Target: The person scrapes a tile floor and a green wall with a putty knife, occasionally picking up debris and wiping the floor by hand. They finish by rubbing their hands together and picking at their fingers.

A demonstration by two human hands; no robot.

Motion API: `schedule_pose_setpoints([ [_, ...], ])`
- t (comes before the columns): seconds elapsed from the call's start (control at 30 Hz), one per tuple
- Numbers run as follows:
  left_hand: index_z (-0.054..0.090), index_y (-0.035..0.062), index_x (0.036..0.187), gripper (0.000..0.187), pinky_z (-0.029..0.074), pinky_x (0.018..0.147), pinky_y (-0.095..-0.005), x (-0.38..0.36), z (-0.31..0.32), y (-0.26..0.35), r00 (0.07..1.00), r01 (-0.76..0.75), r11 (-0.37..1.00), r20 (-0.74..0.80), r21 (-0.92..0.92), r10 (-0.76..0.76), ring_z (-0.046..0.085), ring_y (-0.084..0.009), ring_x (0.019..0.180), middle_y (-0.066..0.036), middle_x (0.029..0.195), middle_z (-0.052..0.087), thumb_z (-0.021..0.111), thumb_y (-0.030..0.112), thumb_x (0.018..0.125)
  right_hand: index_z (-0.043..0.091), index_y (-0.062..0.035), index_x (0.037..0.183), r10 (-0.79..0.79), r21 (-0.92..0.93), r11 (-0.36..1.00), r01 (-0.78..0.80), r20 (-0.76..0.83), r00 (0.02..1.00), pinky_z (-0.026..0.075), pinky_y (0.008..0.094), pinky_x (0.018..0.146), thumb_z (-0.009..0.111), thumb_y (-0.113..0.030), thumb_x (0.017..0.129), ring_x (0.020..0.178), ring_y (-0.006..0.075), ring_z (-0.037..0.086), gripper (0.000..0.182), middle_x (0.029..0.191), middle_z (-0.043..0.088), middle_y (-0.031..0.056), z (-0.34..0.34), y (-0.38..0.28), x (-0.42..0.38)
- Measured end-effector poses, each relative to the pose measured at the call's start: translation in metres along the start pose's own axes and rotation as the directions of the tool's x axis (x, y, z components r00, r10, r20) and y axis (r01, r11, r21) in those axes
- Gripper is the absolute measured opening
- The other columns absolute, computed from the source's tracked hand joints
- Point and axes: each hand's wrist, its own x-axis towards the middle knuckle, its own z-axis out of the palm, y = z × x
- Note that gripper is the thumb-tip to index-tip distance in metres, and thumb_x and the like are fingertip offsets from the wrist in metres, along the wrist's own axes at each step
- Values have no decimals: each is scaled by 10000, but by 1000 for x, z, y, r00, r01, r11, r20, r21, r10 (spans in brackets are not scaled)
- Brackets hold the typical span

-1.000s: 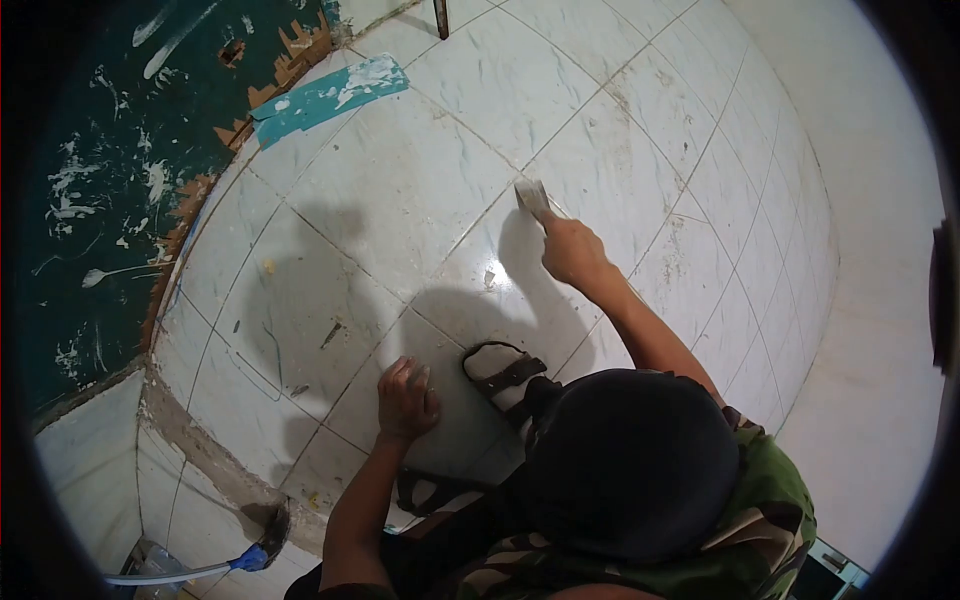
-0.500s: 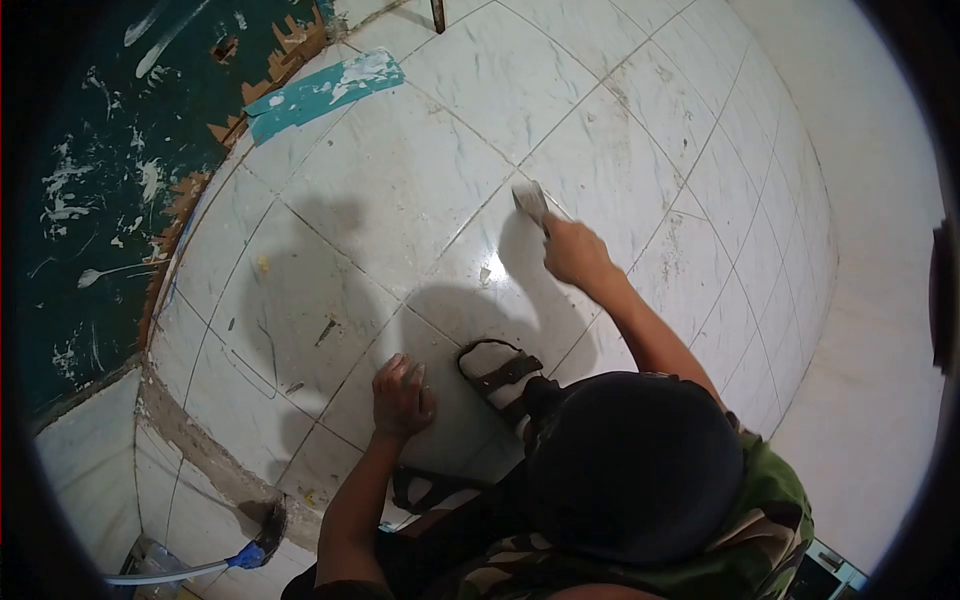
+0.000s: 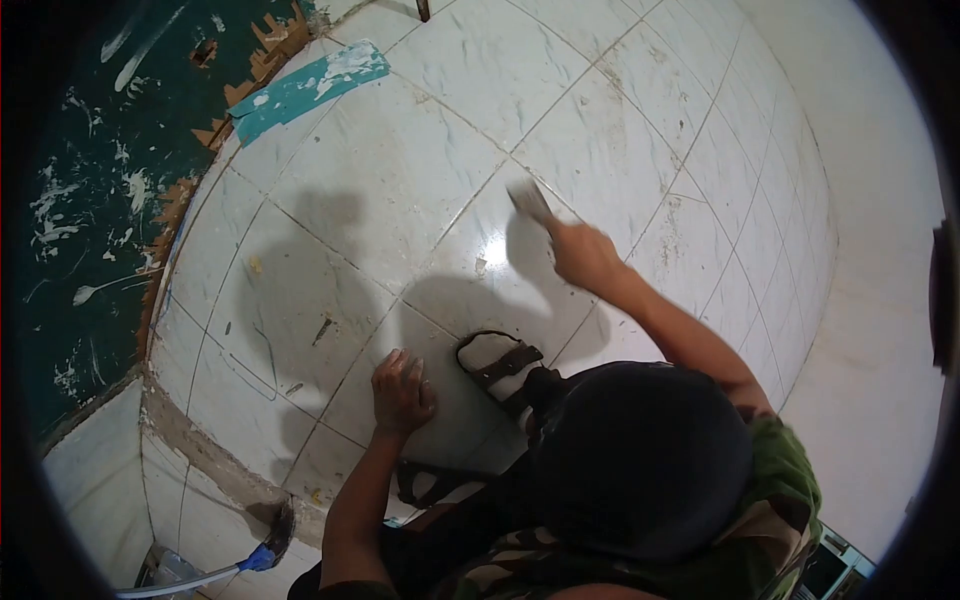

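My right hand [image 3: 587, 257] is wrapped round the handle of a scraper [image 3: 523, 196]. The flat, greyish blade points up and left, over the white floor tiles [image 3: 440, 140] near a tile joint. Most of the handle is hidden in the fist. Lower down, my left hand [image 3: 403, 392] is over the tiles beside the sandalled foot [image 3: 495, 362]. Its fingers are slightly bent and a little apart, whitish at the tips, with nothing in them. Small scraps and a pale chip [image 3: 481, 266] lie on the tiles between the hands.
A paint-splashed green board [image 3: 90, 220] with torn brown edges lies at the left. A turquoise strip [image 3: 310, 92] touches its upper corner. At lower left are a brush-like tool with a blue collar [image 3: 258, 557] and a thin wire [image 3: 262, 370]. A pale wall [image 3: 870, 300] rises on the right.
My right hand and the scraper have shifted slightly right and down, the blade blurred by motion. My left hand has stayed in place. The whole view has shifted a little.
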Motion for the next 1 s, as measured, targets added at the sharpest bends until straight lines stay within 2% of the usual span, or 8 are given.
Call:
schedule_pose_setpoints([
  [0.1, 568, 76, 1259, 433, 357, 1084, -528, -1, 2, 0, 1000, 2, 1000, -10, -14, -2, 478, -381, 1294, -188, 1320, 528, 593, 244, 861, 462, -100, 1410, -55, 5, 998, 56, -102, 993, 518, 543, 663, 569, -99, 927, 743, 431, 671, 495, 780, 676, 246, 11, 22, 28],
  [0.27, 557, 77, 1269, 434, 354, 1082, -533, -2, 2, -3, 1000, 6, 1000, -8, -9, -6, 476, -380, 1298, -188, 1319, 528, 585, 252, 873, 408, -211, 1501, -3, -119, 993, 24, 175, 985, 540, 499, 640, 545, -41, 865, 724, 382, 679, 672, 820, 675, 200, 31, 81, -91],
  [0.4, 555, 77, 1275, 434, 353, 1081, -534, -2, 4, -1, 1000, 15, 1000, -1, -2, -15, 474, -381, 1305, -190, 1322, 528, 584, 254, 879, 373, -237, 1527, -6, -236, 968, 85, 318, 948, 545, 493, 627, 532, -64, 884, 714, 379, 683, 685, 811, 667, 200, 2, 76, -94],
  [0.43, 555, 77, 1275, 434, 353, 1081, -534, -1, 3, -2, 1000, 15, 1000, 4, -4, -15, 474, -381, 1305, -190, 1322, 528, 584, 254, 879, 385, -201, 1508, -132, -225, 953, 203, 294, 947, 546, 487, 612, 540, -63, 877, 713, 375, 687, 665, 800, 673, 194, 5, 70, -80],
  [0.53, 553, 79, 1279, 434, 358, 1077, -532, 0, 4, -1, 1000, 5, 1000, -2, 15, -5, 479, -381, 1302, -191, 1323, 528, 583, 252, 881, 419, -146, 1465, -249, -227, 922, 313, 270, 930, 547, 477, 605, 563, -56, 860, 706, 366, 691, 628, 773, 677, 177, 18, 31, -24],
  [0.67, 562, 78, 1270, 424, 365, 1078, -522, -3, 3, -1, 1000, 4, 1000, -8, 5, -4, 492, -382, 1291, -191, 1318, 532, 577, 238, 878, 447, -109, 1417, -251, -219, 927, 305, 241, 937, 545, 480, 600, 584, -42, 843, 696, 359, 690, 593, 748, 677, 162, 4, 18, -51],
  [0.77, 569, 77, 1267, 423, 368, 1079, -517, -1, 3, -4, 1000, 12, 1000, -15, 3, -12, 497, -379, 1288, -188, 1313, 536, 576, 230, 872, 472, -90, 1372, -123, -239, 945, 224, 375, 919, 541, 492, 600, 592, -28, 836, 695, 369, 685, 553, 758, 678, 173, -10, 37, -72],
  [1.0, 576, 82, 1263, 425, 377, 1076, -512, -1, 3, -4, 999, -3, 1000, -49, -13, 2, 496, -362, 1293, -178, 1318, 533, 578, 227, 864, 475, -125, 1446, -355, -153, 913, 379, 163, 920, 519, 491, 582, 548, -7, 842, 656, 381, 656, 619, 732, 651, 179, 17, 8, -27],
])
